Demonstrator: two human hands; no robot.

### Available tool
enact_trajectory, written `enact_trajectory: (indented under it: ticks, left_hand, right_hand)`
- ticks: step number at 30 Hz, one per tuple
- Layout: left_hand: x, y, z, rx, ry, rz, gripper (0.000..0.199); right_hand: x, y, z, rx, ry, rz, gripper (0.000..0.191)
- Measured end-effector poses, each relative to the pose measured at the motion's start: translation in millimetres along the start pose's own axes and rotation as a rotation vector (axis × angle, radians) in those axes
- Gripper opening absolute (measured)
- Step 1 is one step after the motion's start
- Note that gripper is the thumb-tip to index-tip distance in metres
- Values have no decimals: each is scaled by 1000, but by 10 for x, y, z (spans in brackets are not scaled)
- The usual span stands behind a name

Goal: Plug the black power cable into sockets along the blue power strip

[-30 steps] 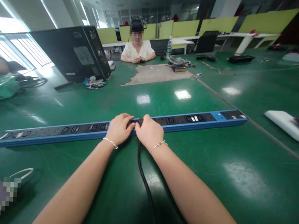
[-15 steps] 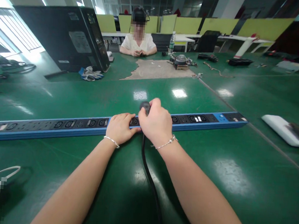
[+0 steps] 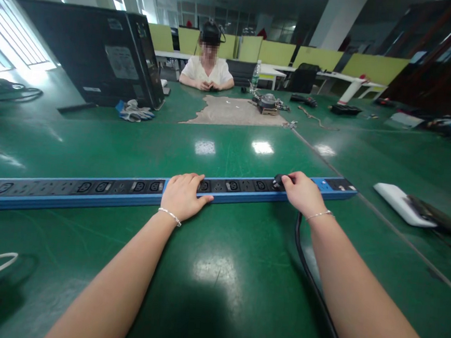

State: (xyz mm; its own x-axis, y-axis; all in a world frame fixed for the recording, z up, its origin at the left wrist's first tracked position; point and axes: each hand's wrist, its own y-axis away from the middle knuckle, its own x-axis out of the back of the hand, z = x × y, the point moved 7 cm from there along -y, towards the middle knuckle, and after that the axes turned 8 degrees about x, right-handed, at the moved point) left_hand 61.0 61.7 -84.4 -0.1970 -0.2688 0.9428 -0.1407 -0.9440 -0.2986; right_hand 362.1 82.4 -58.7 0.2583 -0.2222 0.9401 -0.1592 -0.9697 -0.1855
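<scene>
A long blue power strip [image 3: 231, 196] with black sockets lies across the green table. My left hand [image 3: 183, 194] grips it near the middle, fingers over the far edge and thumb along the near side. Further right, my right hand [image 3: 305, 193] is closed around a black plug [image 3: 279, 181], which is at the strip's sockets. Whether its pins are inside a socket I cannot tell. From under that hand a black cable [image 3: 301, 242] runs down toward the table's near edge.
A black computer case [image 3: 90, 54] stands at the back left, with gloves [image 3: 135, 111] beside it. Across the table sits a person [image 3: 207, 71] with both hands together. To the right lies a white object [image 3: 400, 203]. A bottle [image 3: 255, 74] stands farther back.
My right hand has moved right along the strip with the plug and its cable, away from my left hand, and sits lower. My left hand stays on the strip.
</scene>
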Motion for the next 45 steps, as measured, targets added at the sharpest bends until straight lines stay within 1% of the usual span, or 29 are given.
enact_trajectory:
  ticks: [6,12,18,22,26,29,31,33,35,36,38,40,42,44,45]
  left_hand:
    - [0,7,-3,-9,-2,14,60]
    - [-3,5,8,-1,18,-11,60]
    - [-7,1,7,10,-8,-16,59]
    - [-15,2,4,6,-36,-13,61]
    - [-18,9,2,-1,-39,0,62]
    - [-19,10,-2,0,-38,4,61]
    - [-20,8,-6,5,-41,-2,60]
    - [-18,4,-3,0,-43,-7,60]
    - [-10,1,2,-7,-48,-4,60]
    - [-7,0,4,-9,-52,-1,60]
    - [-8,-1,5,-12,-56,2,60]
    - [-13,-1,5,-17,-54,7,60]
    - [-16,-2,6,-25,-48,17,60]
    - [-18,-3,6,-29,-45,25,61]
    - [-19,-3,4,-28,-46,25,61]
  right_hand:
    - [38,132,-194,-9,133,-40,38]
    - [6,148,-270,-13,240,-126,35]
    - [-56,225,-380,-14,311,-81,35]
    - [-114,233,-370,1,284,-88,35]
    - [-112,229,-341,-3,270,-97,34]
    - [-25,241,-354,-14,236,-99,34]
    - [138,227,-370,-19,198,-26,36]
    - [350,177,-366,-2,160,85,39]
    - [518,88,-287,22,141,151,41]
    - [566,34,-202,21,141,158,40]
    - [586,-73,52,-11,151,133,39]
    - [527,-150,363,-64,172,90,38]
    - [424,-190,640,-108,202,42,39]
    - [334,-200,827,-140,222,19,41]
    - [301,-200,878,-145,227,13,42]
